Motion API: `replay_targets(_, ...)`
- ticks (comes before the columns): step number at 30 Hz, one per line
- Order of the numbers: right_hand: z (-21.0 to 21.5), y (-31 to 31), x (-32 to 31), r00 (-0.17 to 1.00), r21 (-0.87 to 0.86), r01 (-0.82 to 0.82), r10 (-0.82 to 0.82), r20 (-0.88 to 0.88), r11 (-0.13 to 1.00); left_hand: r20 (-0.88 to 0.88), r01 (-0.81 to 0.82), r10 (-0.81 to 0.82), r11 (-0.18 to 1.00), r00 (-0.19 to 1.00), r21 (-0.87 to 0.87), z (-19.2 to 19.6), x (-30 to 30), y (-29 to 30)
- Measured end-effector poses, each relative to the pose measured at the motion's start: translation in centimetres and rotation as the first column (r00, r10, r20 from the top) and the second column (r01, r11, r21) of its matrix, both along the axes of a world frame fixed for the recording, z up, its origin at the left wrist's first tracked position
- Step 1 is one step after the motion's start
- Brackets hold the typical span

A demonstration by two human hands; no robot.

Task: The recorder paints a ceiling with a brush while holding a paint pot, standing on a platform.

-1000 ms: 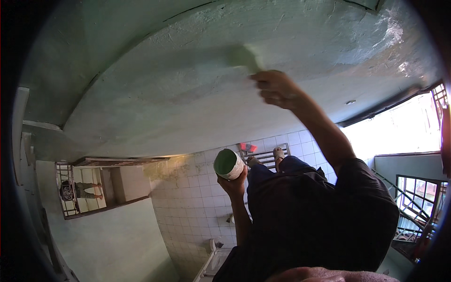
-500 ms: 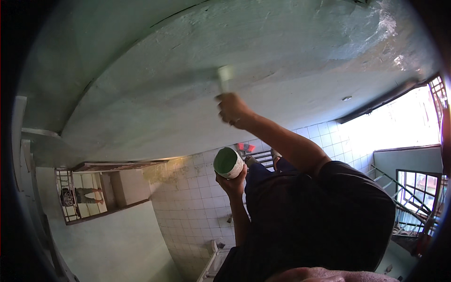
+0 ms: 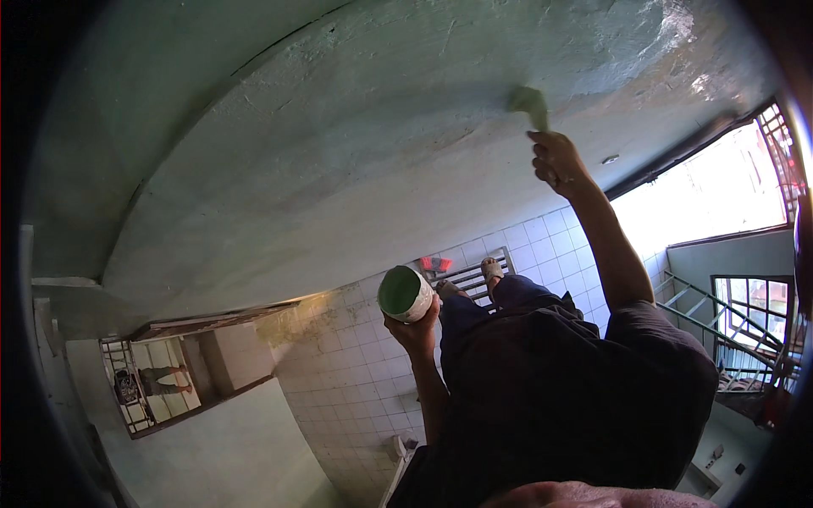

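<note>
In my right hand [image 3: 557,161] is a paintbrush [image 3: 532,103], my fingers closed round its handle. Its pale green bristle end meets the pale green wall [image 3: 322,152], with my right arm stretched up and out. My left hand [image 3: 413,332] grips a paint can [image 3: 423,298] from below and the side. The can is whitish and smeared outside, green inside, and tilted so that its open mouth shows. How much paint is in it I cannot tell.
My feet [image 3: 492,269] are on a slatted metal stand [image 3: 467,281] above white floor tiles [image 3: 542,254]. Beside it lies a red and grey item [image 3: 436,265]. At the right are a bright window opening [image 3: 720,186] and a green metal railing [image 3: 720,317]. Through an opening at the left, legs [image 3: 165,380] show.
My right hand has swept the brush rightward and slightly up along the wall. The can stays in my left hand, almost in place. The whole view has tilted a little.
</note>
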State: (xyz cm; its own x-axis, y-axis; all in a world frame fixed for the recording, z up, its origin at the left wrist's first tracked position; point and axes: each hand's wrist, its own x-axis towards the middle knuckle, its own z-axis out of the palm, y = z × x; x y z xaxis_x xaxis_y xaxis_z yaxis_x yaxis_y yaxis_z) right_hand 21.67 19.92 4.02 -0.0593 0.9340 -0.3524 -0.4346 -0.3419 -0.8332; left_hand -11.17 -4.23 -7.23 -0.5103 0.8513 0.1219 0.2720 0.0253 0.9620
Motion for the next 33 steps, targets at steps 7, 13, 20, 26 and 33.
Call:
replay_targets(7, -2.3, 1.9, -8.2, 0.995, -0.056, 0.096, -0.098, -0.035, 0.994, -0.078, -0.085, 0.091, 0.993, 0.993, 0.080, -0.5, 0.3, 0.3)
replay_targets(13, -5.0, -0.9, -18.5, 0.850, -0.147, -0.526, 0.524, -0.057, 0.838, -0.181, 0.000, 0.004, 1.000, 0.984, 0.026, -1.3, -0.1, 0.7)
replay_targets(20, 0.2, 2.1, -2.4, 0.962, -0.137, -0.216, 0.235, 0.138, 0.967, -0.051, 0.122, -0.119, 0.990, 0.992, 0.066, 0.2, 1.2, 2.3)
replay_targets(26, -0.3, 1.2, 6.3, 0.988, 0.004, 0.154, -0.154, 0.027, 0.988, -0.120, 0.126, -0.118, 0.990, 0.986, 0.067, 0.1, 1.3, 1.7)
replay_targets(33, -3.8, 4.5, -6.3, 0.946, 0.034, 0.287, -0.278, -0.166, 0.957, -0.178, 0.092, -0.084, 0.995, 0.980, 0.035, -0.3, 1.5, 1.1)
